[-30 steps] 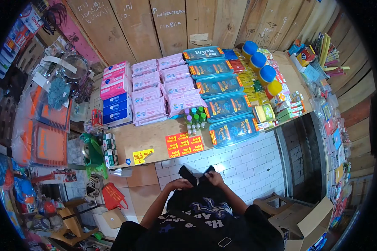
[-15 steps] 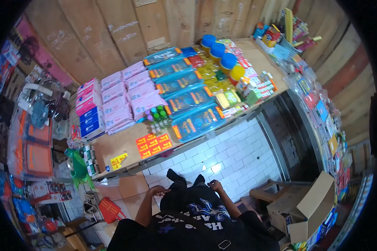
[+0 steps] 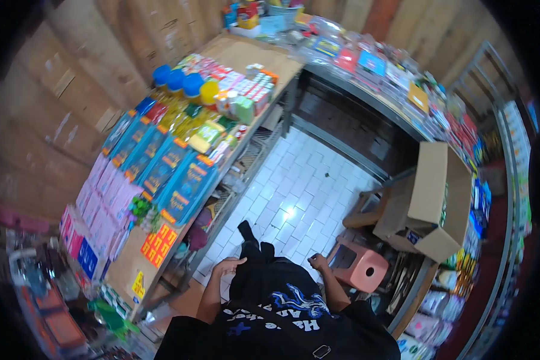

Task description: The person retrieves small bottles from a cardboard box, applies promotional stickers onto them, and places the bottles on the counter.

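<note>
My left hand hangs by my left hip, beside the black shirt. Its fingers are stretched out and nothing shows in them. On the other side my right hand is loosely curled, with nothing visible in it. Nearest to that hand is a pink plastic stool. Left of me runs a wooden table bearing pink packs, blue packs with orange edges, blue-lidded tubs and small boxes. Neither hand touches these goods.
An open cardboard box stands on a wooden chair to the right. White floor tiles lie ahead. A second counter with packaged goods curves along the back and right. Green plastic bags hang at the left table end.
My view has turned right, so the table has swung to the left, and the pink stool and more right-hand shelving have come into sight. Both hands stay low by my sides.
</note>
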Demonstrator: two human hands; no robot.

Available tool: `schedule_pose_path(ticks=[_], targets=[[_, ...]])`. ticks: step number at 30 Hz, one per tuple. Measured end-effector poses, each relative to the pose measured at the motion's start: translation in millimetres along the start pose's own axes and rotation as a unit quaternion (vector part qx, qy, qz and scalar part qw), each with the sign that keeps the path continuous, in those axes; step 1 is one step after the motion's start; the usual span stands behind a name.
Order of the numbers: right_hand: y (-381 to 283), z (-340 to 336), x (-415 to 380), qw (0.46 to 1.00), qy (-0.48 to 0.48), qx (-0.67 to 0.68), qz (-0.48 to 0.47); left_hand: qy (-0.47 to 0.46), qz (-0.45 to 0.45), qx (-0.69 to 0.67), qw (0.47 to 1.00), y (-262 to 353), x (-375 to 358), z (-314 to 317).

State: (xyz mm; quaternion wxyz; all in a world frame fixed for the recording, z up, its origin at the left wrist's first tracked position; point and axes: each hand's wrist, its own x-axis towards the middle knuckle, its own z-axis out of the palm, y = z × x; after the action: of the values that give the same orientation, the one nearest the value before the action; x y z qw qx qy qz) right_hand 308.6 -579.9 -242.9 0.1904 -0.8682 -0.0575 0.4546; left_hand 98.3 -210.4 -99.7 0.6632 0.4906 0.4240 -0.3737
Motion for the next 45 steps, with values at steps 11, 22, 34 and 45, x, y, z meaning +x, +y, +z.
schedule_pose_path(ticks=[11, 22, 34, 45], targets=[[53.0, 28.0, -9.9, 0.992, 0.101, 0.075, -0.015, -0.084, -0.044, 0.261, 0.961, 127.0, 116.4, 0.8], [-10.7, 3.3, 38.9, 0.91, 0.205, 0.333, 0.136, -0.153, -0.03, 0.511, 0.845, 318.1, 195.5, 28.0], [-23.6, -47.4, 37.4, 0.739, 0.341, 0.514, 0.27, -0.202, -0.038, 0.577, 0.791, 401.9, 256.8, 81.5], [12.9, -199.0, 111.6, 0.788, 0.37, 0.476, 0.125, -0.291, -0.15, 0.455, 0.828, 498.5, 360.1, 133.1]])
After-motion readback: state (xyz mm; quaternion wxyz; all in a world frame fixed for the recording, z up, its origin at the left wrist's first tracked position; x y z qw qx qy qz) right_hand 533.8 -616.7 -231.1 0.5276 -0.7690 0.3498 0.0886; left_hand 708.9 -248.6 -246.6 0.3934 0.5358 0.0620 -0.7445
